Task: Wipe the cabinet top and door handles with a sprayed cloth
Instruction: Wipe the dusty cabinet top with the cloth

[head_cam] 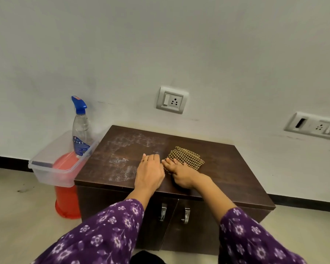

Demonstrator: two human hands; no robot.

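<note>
the right hand (181, 175) pressed down on the checked cloth (186, 158), its grip closed on the near edge, at the middle of the cabinet top (227, 168). the left hand (150, 173) lay flat just beside it, fingers together, holding nothing. pale dusty smears covered the top's left half. the spray bottle (81, 128) stood in a clear tub (51, 168) off the left edge. two door handles (174, 214) hung below the front edge.

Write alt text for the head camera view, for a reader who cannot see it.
A right hand presses a checked cloth on a dark cabinet top while the left hand rests flat beside it, near whitish smears. A spray bottle stands in a clear tub at left.
</note>
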